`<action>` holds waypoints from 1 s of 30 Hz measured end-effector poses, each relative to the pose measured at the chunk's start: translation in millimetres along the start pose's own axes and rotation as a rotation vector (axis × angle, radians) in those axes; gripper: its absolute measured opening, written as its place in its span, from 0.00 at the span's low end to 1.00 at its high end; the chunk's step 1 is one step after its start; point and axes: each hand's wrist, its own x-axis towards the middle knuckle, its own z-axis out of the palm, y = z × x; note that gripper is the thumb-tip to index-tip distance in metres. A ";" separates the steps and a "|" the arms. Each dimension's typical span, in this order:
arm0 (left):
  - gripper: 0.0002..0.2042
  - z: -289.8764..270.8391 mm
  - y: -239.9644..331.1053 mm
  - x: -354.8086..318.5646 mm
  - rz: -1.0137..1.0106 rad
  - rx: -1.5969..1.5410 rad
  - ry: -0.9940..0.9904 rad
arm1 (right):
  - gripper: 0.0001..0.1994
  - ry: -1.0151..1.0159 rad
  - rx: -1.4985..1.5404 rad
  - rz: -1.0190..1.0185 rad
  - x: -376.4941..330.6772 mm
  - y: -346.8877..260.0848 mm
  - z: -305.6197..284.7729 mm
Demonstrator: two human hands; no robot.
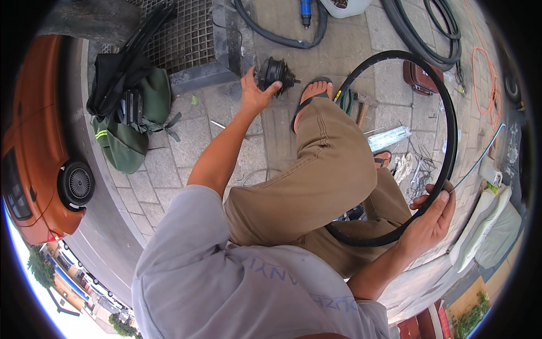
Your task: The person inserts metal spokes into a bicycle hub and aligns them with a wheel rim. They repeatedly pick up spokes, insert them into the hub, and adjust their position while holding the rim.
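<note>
Your left hand (258, 93) is at the black hub (274, 74), which is over the paving (212, 144) just above and left of your sandalled foot (312, 96); thumb and fingers are spread wide about its body, the thumb against its lower edge, and whether the grip is firm cannot be determined. The hub's narrow end points to the right. Your right hand (432, 223) is closed on the black wheel rim (450, 121) at its lower right, thumb and fingers to either side of the section. The rim stands at your right, its lower arc passing in front of your brown trousers (322, 181) and its upper arc reaching past your foot. A thin rod (481, 153) extends up and right from beside the right hand; whether you hold it cannot be determined. Seen within the rim's outline are a hammer (363, 113), a clear plastic package (389, 138), and loose thin metal pieces (421, 176). A dark red case (419, 78) lies at the rim's upper right, with black tyres (415, 34) beyond it. A green bag (155, 96) lies at your left, near a metal grating (189, 37).
</note>
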 end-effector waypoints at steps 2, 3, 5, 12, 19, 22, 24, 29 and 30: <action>0.45 -14.9 -10.6 14.2 -0.252 -0.247 0.019 | 0.18 0.007 -0.008 0.001 -0.1 0.4 0.1; 0.42 -28.1 -12.8 23.3 -0.457 -0.386 -0.025 | 0.18 0.015 -0.018 0.000 -0.2 0.1 0.3; 0.39 -40.2 -23.0 35.5 -0.625 -0.474 -0.098 | 0.18 0.020 -0.035 -0.003 0.1 -2.3 2.3; 0.43 -22.1 -5.0 54.6 -0.622 -0.583 -0.178 | 0.17 0.019 -0.068 -0.016 1.0 -3.8 4.1; 0.50 15.2 -25.7 83.5 -0.975 -0.922 -0.312 | 0.17 0.036 -0.068 0.004 5.3 -11.1 10.3; 0.48 6.0 18.8 88.6 -0.977 -0.931 -0.371 | 0.17 0.039 -0.061 0.034 7.3 -11.0 9.0; 0.46 8.1 38.6 97.8 -1.049 -0.906 -0.299 | 0.17 0.036 -0.070 0.030 6.5 -11.9 9.1; 0.41 26.1 44.9 131.7 -1.211 -0.948 -0.260 | 0.18 0.053 -0.066 0.042 8.5 -14.0 11.8; 0.41 30.8 39.8 139.4 -1.234 -1.001 -0.296 | 0.18 0.066 -0.077 0.052 8.1 -16.1 13.1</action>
